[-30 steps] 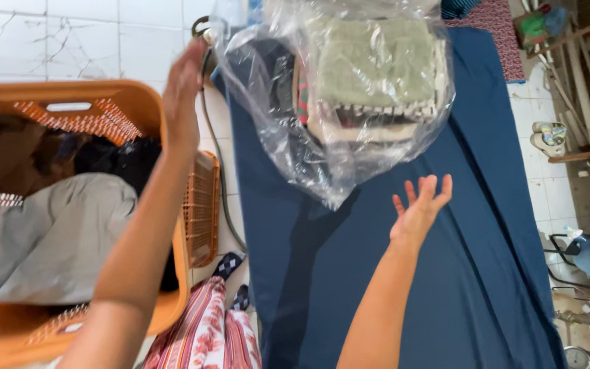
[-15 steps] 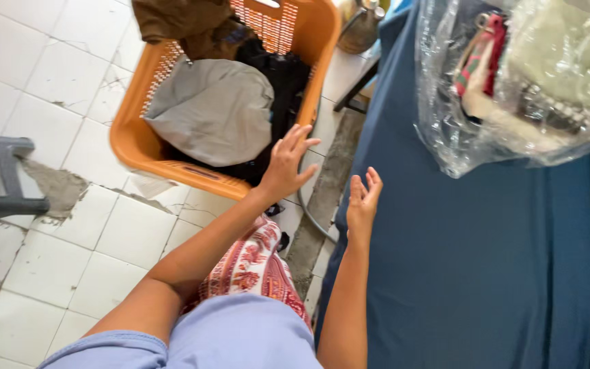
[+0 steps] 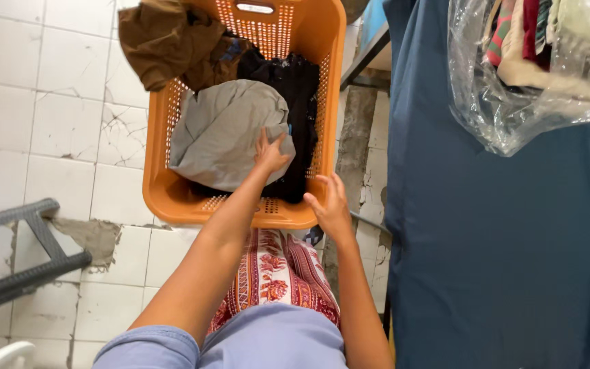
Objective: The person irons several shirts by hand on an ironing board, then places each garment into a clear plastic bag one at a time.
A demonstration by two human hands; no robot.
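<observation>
Moved: left hand (image 3: 271, 154) has dropped into the orange basket (image 3: 172, 198).
Grip: left fingers close on grey cloth (image 3: 223, 130); right hand (image 3: 332, 208) open, empty, at the basket's rim.
Tip: gather a full fold before lifting.

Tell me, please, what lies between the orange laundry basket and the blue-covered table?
In the head view, between the orange basket and the blue table lie a strip of cracked white floor tiles and the right hand hovering above it.

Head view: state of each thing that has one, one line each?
Orange laundry basket: upright on the tiled floor, holding clothes.
Grey garment: crumpled on top of the pile in the basket.
Brown garment: draped over the basket's far rim.
Black clothing: bunched under the grey garment.
Clear plastic bag: on the blue surface, holding folded clothes.
Left hand: grip on the grey garment.
Right hand: open, at the basket's near rim.
</observation>
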